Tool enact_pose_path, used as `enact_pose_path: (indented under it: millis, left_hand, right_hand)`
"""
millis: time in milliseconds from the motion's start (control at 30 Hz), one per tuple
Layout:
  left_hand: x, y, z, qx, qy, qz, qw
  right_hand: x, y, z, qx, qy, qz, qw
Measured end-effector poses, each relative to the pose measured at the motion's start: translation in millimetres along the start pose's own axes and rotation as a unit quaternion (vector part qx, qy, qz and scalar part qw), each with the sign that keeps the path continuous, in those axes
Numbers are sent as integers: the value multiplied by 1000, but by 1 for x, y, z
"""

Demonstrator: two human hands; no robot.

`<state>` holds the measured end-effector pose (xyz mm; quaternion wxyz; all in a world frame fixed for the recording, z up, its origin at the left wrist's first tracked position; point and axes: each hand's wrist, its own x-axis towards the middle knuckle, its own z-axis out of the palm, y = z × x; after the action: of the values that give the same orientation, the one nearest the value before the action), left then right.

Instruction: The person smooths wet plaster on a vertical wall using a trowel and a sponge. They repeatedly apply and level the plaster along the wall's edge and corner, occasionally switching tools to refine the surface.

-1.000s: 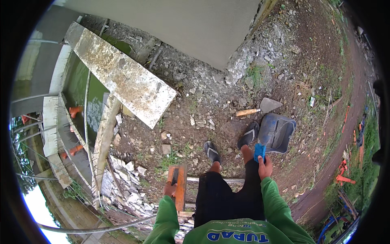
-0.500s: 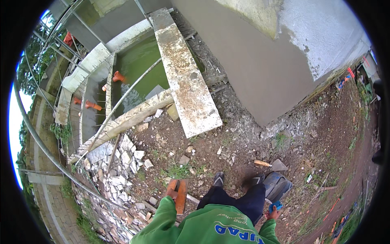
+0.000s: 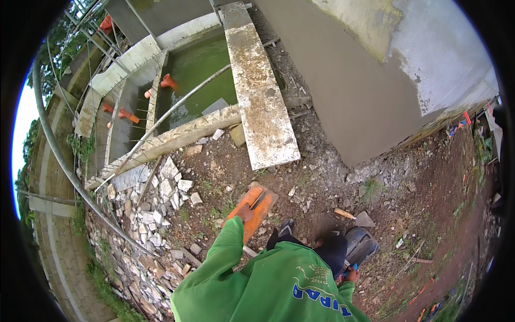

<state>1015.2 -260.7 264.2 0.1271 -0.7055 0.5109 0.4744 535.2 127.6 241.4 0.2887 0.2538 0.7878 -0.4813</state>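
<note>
My left hand (image 3: 245, 213) is closed on the handle of an orange plastering float (image 3: 254, 224), held out over the ground ahead of my left foot. Its flat face is broad and rectangular. Low at my right side, my right hand (image 3: 351, 275) grips a small blue object (image 3: 352, 267) whose kind I cannot make out. Next to my right leg stands a dark grey rubber bucket (image 3: 360, 247). Just beyond it, a pointed trowel (image 3: 365, 219) with a wooden handle lies on the soil, touched by neither hand.
A mortar-stained plank (image 3: 260, 107) slopes from the green-water tank (image 3: 198, 70) toward me. Ahead to the right rises a freshly plastered wall (image 3: 343, 91). Broken stones (image 3: 155, 214) are heaped at left, below a long bent pipe (image 3: 70, 177). Rebar stubs line the tank wall (image 3: 188, 134).
My left hand has carried the float forward and to the right, tilting it. My right hand has shifted slightly left, closer to my body. The head view has shifted a little.
</note>
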Motion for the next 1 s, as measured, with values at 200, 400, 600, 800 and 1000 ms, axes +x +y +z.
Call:
enact_pose_path:
  millis: [200, 400, 600, 800, 1000]
  left_hand:
    - [10, -70, 24, -3, -12, -38, 999]
    - [10, -128, 57, 66, -98, -98, 988]
    - [2, -161, 81, -9, -93, -146, 985]
    - [-3, -124, 55, -105, -91, -124, 983]
    - [-8, -62, 39, -137, -49, -73, 987]
  right_hand:
    - [-8, -6, 4, -16, -19, -1, 1000]
    - [-1, -3, -3, -85, -19, 21, 996]
    - [1, -18, 11, -143, -25, -20, 989]
    - [-15, -44, 41, -214, -53, -59, 974]
    - [39, -28, 25, -245, -92, -207, 943]
